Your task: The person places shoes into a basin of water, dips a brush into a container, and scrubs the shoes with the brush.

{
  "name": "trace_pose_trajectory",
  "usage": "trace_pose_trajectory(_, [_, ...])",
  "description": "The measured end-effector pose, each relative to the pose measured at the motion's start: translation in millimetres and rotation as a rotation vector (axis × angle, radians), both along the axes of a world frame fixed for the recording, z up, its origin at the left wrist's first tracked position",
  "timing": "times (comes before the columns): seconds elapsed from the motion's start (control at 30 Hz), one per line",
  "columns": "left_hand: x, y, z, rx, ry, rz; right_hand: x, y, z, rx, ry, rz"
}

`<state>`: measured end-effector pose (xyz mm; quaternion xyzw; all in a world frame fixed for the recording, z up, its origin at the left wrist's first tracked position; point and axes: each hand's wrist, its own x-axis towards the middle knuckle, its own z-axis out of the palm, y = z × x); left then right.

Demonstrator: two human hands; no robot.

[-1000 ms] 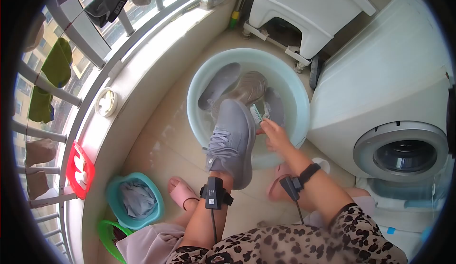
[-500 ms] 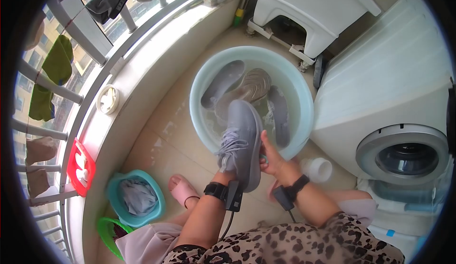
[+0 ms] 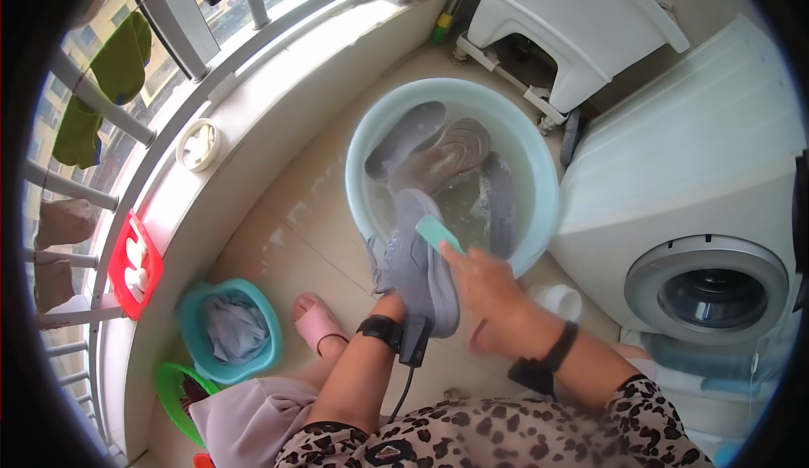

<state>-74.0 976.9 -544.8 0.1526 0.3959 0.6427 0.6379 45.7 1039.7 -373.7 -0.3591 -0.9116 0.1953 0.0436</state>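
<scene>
A grey lace-up sneaker is held over the near rim of a large pale blue basin, its toe pointing away from me. My left hand reaches into the shoe's opening and holds it up; its fingers are hidden inside. My right hand is closed around a light green brush, which lies against the shoe's upper near the toe. In the basin's water sit another shoe with its sole up, a grey insole on the left and a second insole on the right.
A washing machine stands at right, a white sink stand at the back. A teal tub with cloth and a green basket are at left. A red tray and a white bowl rest along the ledge.
The green brush, earlier mostly hidden by my right hand at the shoe's side, now lies across the upper. My right hand has turned over the shoe, its thumb no longer raised.
</scene>
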Motion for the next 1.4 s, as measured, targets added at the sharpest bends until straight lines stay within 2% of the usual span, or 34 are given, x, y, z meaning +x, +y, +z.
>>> trace_pose_trajectory(0.03, [5.9,3.5,-2.5,0.037,0.712,0.029,-14.2,19.2,-9.9,0.024,-0.094,-0.045])
trace_pose_trajectory(0.1, [9.7,-1.4,22.1,0.027,1.421,0.068,-30.0,42.3,-32.4,-0.021,-0.096,-0.042])
trace_pose_trajectory(0.13, [9.7,-1.0,40.0,-0.107,0.865,0.057,-38.2,50.8,-35.0,-0.034,-0.090,-0.037])
trace_pose_trajectory(0.23, [10.2,-3.7,18.4,-0.011,0.681,0.058,0.4,19.1,-30.3,-0.062,0.065,0.002])
trace_pose_trajectory(0.3, [9.1,-3.2,12.8,-0.013,0.577,0.054,26.3,-19.1,-6.7,-0.050,0.101,0.085])
trace_pose_trajectory(0.37, [10.1,-1.0,14.9,-0.043,0.480,0.058,29.8,-17.7,-0.9,-0.061,0.061,0.077])
trace_pose_trajectory(0.47, [14.5,2.9,15.6,-0.069,0.347,0.107,-12.9,33.4,-29.5,-0.121,-0.037,-0.037])
trace_pose_trajectory(0.57, [13.3,0.3,14.9,-0.079,0.359,0.121,-30.7,48.9,-36.9,-0.172,-0.025,-0.055])
trace_pose_trajectory(0.73, [11.7,-4.1,42.5,-0.103,0.867,-0.034,35.0,2.1,7.5,-0.362,-0.024,-0.006])
trace_pose_trajectory(0.87, [6.6,-7.5,84.5,-0.127,1.122,-0.150,-11.5,66.1,-31.0,-0.264,0.015,-0.040])
trace_pose_trajectory(0.97, [14.8,-17.2,29.4,-0.024,1.145,-0.009,-39.0,91.0,-54.0,-0.325,0.051,0.005])
trace_pose_trajectory(1.0, [10.0,-18.6,44.6,-0.062,1.205,-0.094,-40.8,92.7,-58.2,-0.355,0.069,0.025])
trace_pose_trajectory(1.07, [11.5,-25.8,34.3,0.015,1.497,-0.047,-15.4,84.6,-58.7,-0.313,0.228,0.059])
trace_pose_trajectory(1.1, [11.0,-23.1,18.4,0.008,1.423,-0.022,0.8,78.4,-56.0,-0.289,0.310,0.078])
trace_pose_trajectory(1.17, [9.9,-17.3,-2.1,-0.012,1.196,0.007,33.6,41.2,-4.6,-0.431,0.102,-0.021])
trace_pose_trajectory(1.23, [8.9,-8.0,6.3,-0.055,0.840,-0.027,44.0,2.3,26.3,-0.358,-0.116,0.094])
trace_pose_trajectory(1.33, [10.4,1.3,20.8,-0.108,0.568,-0.086,48.7,1.8,-16.9,-0.083,-0.140,0.135])
trace_pose_trajectory(1.4, [19.8,2.0,25.9,-0.131,0.506,-0.128,12.2,40.2,-25.4,-0.145,-0.063,-0.037])
